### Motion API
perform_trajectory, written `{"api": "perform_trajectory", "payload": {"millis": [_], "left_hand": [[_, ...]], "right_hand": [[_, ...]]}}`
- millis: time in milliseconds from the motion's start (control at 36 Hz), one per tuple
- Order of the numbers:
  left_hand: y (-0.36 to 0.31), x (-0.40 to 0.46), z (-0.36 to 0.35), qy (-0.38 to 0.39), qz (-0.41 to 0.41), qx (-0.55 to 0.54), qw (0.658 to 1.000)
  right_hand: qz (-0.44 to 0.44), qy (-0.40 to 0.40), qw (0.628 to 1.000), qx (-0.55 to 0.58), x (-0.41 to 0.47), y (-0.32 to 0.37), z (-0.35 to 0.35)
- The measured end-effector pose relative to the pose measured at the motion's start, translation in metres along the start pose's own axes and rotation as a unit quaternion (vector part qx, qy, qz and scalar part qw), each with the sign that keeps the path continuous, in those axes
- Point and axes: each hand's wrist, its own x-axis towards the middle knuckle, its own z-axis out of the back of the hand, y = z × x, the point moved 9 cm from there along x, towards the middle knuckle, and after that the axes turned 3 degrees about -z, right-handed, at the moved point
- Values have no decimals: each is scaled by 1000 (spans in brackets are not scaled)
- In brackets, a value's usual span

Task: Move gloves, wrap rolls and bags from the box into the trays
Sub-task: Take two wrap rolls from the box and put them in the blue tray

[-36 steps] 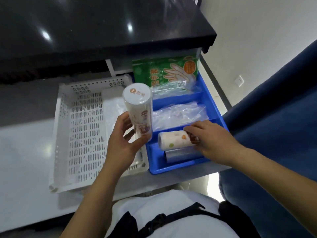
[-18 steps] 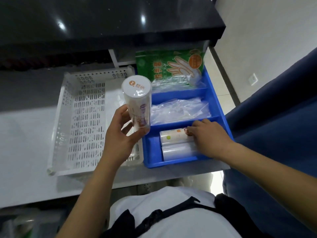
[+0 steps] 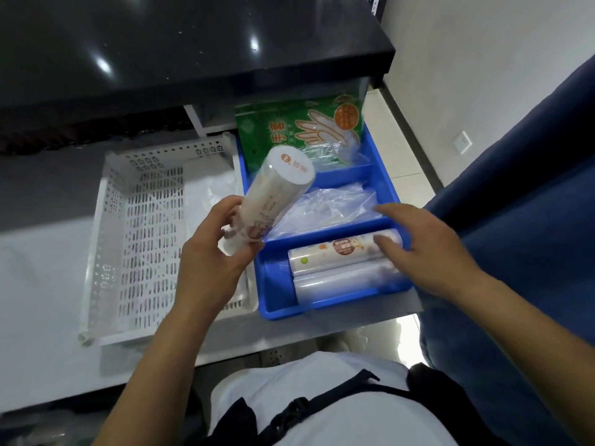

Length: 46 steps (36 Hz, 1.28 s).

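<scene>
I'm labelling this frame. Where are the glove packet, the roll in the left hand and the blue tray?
glove packet (image 3: 299, 130), head view, green printed front.
roll (image 3: 273, 194), head view, its side wall.
blue tray (image 3: 322, 239), head view, divider wall.

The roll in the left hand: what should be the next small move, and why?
Probably lower the tilted roll in the left hand into the blue tray, nearest compartment, once the right hand clears. Two rolls already lie there, with bare floor at their left.

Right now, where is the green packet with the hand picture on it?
In the head view, the green glove packet leans in the far compartment of the blue tray, under the black counter's edge, behind the clear bags.
</scene>
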Motion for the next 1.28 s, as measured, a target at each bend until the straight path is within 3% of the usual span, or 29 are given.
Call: {"api": "perform_trajectory", "payload": {"millis": [139, 222, 333, 500, 778, 1056, 1167, 1278], "left_hand": [[-34, -1, -31, 104, -48, 120, 986], [-54, -6, -63, 170, -105, 238, 950], [-64, -9, -103, 230, -141, 315, 910], [-54, -8, -144, 271, -147, 359, 881], [-41, -13, -148, 286, -114, 338, 889], [-41, -24, -154, 266, -70, 334, 902], [-55, -39, -145, 213, -48, 256, 942], [-67, -67, -118, 84, -54, 161, 982]], "right_hand": [[-90, -116, 974, 171, -37, -38, 41], [-127, -167, 950, 230, -56, -58, 41], [-150, -163, 941, 256, -68, -69, 23], [-146, -104, 956, 233, -83, -68, -2], [-158, -40, 961, 223, -96, -78, -19], [-113, -31, 972, 206, -93, -89, -4], [-68, -10, 983, 170, -85, -85, 3], [1, 14, 990, 138, -71, -64, 9]]}}
